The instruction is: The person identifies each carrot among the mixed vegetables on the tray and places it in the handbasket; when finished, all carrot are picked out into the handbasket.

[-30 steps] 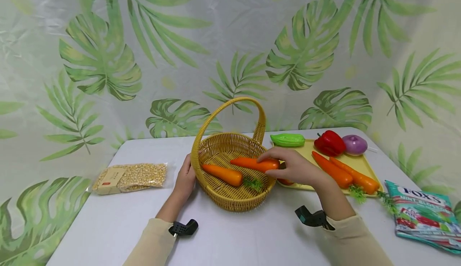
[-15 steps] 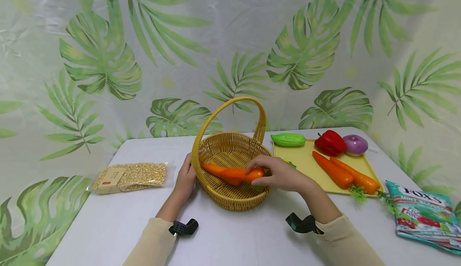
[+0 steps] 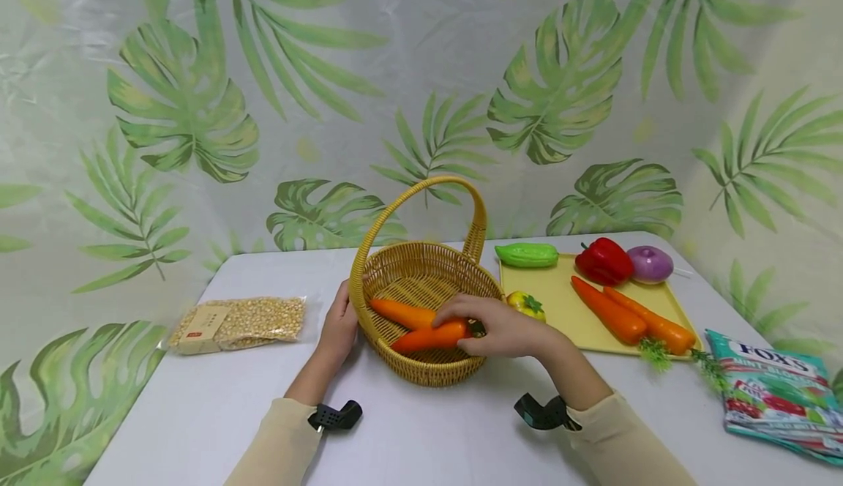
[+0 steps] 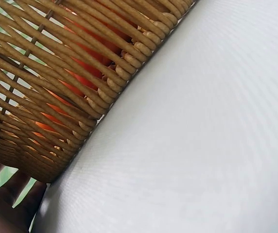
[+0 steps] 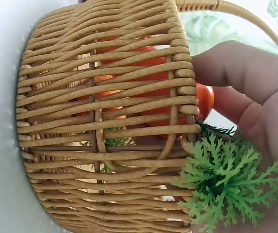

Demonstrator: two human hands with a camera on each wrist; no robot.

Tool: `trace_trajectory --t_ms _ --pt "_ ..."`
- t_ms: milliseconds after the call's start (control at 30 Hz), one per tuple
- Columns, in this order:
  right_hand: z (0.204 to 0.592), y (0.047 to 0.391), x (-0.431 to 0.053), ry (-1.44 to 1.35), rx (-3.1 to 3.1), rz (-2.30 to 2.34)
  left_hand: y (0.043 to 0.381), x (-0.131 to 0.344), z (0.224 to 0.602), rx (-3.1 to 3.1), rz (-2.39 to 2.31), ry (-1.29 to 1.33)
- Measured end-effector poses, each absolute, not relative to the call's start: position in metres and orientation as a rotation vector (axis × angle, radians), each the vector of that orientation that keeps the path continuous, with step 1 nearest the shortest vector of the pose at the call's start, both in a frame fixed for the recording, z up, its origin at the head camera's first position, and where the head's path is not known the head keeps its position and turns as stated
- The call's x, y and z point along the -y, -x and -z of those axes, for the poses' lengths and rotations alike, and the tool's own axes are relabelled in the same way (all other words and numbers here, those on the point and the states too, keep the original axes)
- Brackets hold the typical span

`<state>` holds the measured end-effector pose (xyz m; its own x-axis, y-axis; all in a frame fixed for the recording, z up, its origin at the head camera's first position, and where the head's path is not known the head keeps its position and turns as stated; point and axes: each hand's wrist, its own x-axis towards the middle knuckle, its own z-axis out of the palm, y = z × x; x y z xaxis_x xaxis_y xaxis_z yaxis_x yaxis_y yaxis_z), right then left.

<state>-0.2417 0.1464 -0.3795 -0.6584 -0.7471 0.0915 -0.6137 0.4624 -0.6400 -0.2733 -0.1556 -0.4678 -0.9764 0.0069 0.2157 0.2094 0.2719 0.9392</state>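
A wicker basket [image 3: 394,354] with a tall arched handle stands on the table. My left hand [image 3: 339,329] holds its left side near the handle's base; its fingertips are mostly hidden there. In the left wrist view, the fingers [image 4: 17,187] lie against the woven wall. My right hand [image 3: 500,325] reaches over the right rim and grips an orange carrot [image 3: 428,338] by its thick end. The carrot's green top [image 5: 226,179] hangs by the rim under the palm in the right wrist view. Another carrot [image 3: 398,313] lies in the basket, partly behind the held one.
On the right, a yellow tray [image 3: 560,310] bears two carrots [image 3: 609,312], a red bell pepper [image 3: 602,261], a purple onion-like vegetable [image 3: 650,264], a green gourd [image 3: 527,255] and a yellow-red fruit [image 3: 525,304]. Packed corn kernels [image 3: 263,319] lie left, a FOX'S candy bag [image 3: 773,391] far right.
My right hand has moved left and toward me, lowering its carrot beside the other in the basket. The yellow-red fruit on the tray has come into fuller view. The left hand stays put.
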Motion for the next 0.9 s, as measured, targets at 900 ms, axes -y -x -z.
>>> trace_trajectory --t_ms 900 --pt "0.39 0.236 -0.129 1.033 -2.742 0.878 0.274 0.156 0.467 2.365 1.814 0.206"
